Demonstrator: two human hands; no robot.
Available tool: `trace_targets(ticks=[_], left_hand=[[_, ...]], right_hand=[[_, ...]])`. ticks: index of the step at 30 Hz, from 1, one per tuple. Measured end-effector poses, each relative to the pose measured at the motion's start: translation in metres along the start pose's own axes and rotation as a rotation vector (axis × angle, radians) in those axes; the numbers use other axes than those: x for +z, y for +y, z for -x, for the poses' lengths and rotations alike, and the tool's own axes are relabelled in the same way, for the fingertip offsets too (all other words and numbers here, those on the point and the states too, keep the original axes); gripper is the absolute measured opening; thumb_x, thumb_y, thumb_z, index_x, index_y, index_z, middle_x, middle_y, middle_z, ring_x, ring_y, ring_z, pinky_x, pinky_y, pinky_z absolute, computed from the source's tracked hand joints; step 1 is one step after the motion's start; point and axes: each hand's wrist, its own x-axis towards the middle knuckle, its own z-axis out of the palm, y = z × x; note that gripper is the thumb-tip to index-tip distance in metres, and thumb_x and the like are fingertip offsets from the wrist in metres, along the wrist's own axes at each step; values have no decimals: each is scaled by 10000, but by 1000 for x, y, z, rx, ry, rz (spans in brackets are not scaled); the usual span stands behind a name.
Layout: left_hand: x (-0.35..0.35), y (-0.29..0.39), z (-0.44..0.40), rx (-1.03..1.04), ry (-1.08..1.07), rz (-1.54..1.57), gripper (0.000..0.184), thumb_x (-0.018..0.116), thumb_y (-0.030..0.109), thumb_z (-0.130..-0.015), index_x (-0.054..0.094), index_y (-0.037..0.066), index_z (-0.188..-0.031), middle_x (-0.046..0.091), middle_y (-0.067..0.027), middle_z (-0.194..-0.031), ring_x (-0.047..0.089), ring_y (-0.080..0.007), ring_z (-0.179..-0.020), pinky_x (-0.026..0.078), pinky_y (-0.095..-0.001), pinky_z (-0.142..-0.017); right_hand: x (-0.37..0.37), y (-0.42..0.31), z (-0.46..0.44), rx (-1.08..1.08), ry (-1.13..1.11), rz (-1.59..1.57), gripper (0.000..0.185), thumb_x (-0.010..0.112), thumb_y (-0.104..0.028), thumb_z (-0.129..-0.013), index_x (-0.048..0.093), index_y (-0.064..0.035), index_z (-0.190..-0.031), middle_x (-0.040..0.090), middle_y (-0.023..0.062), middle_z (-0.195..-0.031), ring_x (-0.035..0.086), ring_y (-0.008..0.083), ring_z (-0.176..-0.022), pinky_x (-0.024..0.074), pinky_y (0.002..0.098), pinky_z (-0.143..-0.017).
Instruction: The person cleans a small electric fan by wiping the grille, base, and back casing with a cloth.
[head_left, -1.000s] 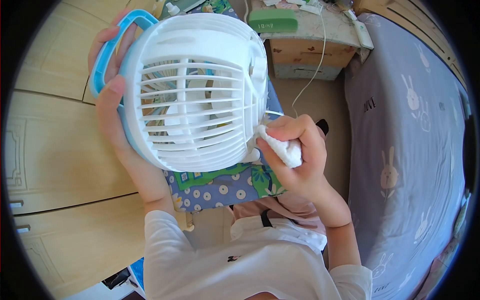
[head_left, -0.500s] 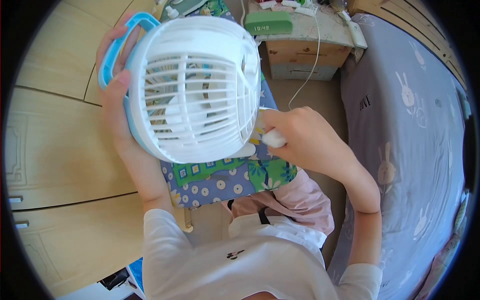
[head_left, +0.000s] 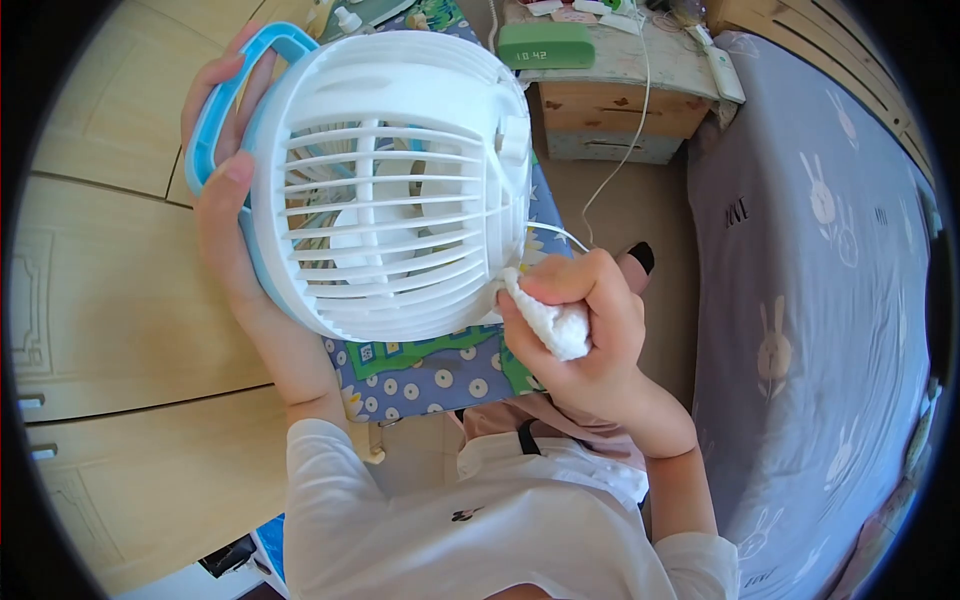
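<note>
A small white electric fan point(head_left: 400, 215) with a slatted housing is tilted on its side in front of me. My left hand point(head_left: 225, 180) grips the blue carrying handle point(head_left: 203, 140) at its left edge, fingers behind and thumb in front. My right hand point(head_left: 590, 320) is closed around a bunched white cloth point(head_left: 555, 320). The cloth's tip touches or nearly touches the lower right of the housing, below a white knob point(head_left: 514, 140). White blades show through the slats. A white cord point(head_left: 560, 232) leads off the fan's right side.
Beneath the fan lies a patterned blue and green cloth-covered surface point(head_left: 430, 385). Pale cupboard doors point(head_left: 120, 300) stand on the left. Behind, a green digital clock point(head_left: 546, 46) sits on a wooden cabinet point(head_left: 625, 110). A bed with a grey-blue rabbit-print sheet point(head_left: 800, 250) runs along the right.
My right hand has moved down and turned, bringing the cloth to the fan's lower right side. The fan has rotated slightly, showing the knob more fully. My left hand keeps its hold.
</note>
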Motion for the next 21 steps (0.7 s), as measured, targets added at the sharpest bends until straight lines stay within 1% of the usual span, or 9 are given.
trace_targets(ticks=[3,6,8,10,12,15,17,18,21], left_hand=[[4,-1,3,2,17,49,640,607,265,-721,406,-3,-1266,345,-243,-1388,319,-329,-1323,293,-395,-1079],[-2,1,6,-27,14,72,646,605,254,-726,392,-7,-1277,346,-241,-1387,320,-323,-1321,293,-390,-1076],[-4,2,4,3,11,-179,604,496,313,-785,373,10,-1293,306,-265,-1414,256,-399,-1347,261,-452,-1089],[-2,1,5,4,17,-167,603,496,315,-784,376,11,-1291,307,-265,-1413,261,-395,-1346,260,-450,-1090],[6,2,7,15,19,-152,602,497,316,-783,378,12,-1288,309,-264,-1413,265,-392,-1344,259,-448,-1091],[13,4,9,27,67,-158,602,506,324,-777,389,14,-1279,309,-259,-1412,251,-384,-1351,247,-448,-1096],[-2,3,0,-19,0,15,634,603,239,-730,397,-15,-1273,346,-236,-1392,321,-316,-1320,295,-385,-1073],[-2,2,1,-6,-9,23,634,603,239,-730,397,-15,-1273,346,-236,-1392,321,-316,-1320,295,-385,-1073],[-4,0,2,7,22,23,626,608,236,-731,410,-21,-1266,345,-231,-1395,325,-314,-1319,296,-384,-1072]], right_hand=[[5,4,-3,-72,53,19,250,670,98,-727,476,-10,-842,561,55,-686,512,89,-561,398,202,-525],[-2,3,-10,32,-21,55,241,674,94,-720,473,-9,-806,556,59,-696,526,91,-588,409,209,-543],[-3,8,-12,23,-23,82,229,677,92,-708,483,-11,-773,550,54,-701,542,93,-626,419,213,-569],[-8,13,-9,86,-161,-14,222,672,107,-686,505,-11,-771,552,50,-700,558,103,-649,430,219,-587],[-14,15,-6,154,-168,-69,203,675,89,-679,525,-12,-772,565,55,-706,571,118,-646,437,224,-586],[-29,7,-20,112,-279,86,167,672,50,-703,530,-12,-766,573,63,-720,588,125,-662,443,232,-586],[-38,1,-33,183,-534,189,144,670,19,-721,534,-19,-750,586,49,-734,578,103,-662,434,234,-569],[-38,1,-32,172,-524,199,144,670,19,-721,534,-19,-750,586,49,-734,578,103,-662,434,234,-569],[-31,-2,-26,372,-42,-177,146,670,-29,-780,527,-26,-808,533,-8,-736,481,31,-691,390,202,-589]])
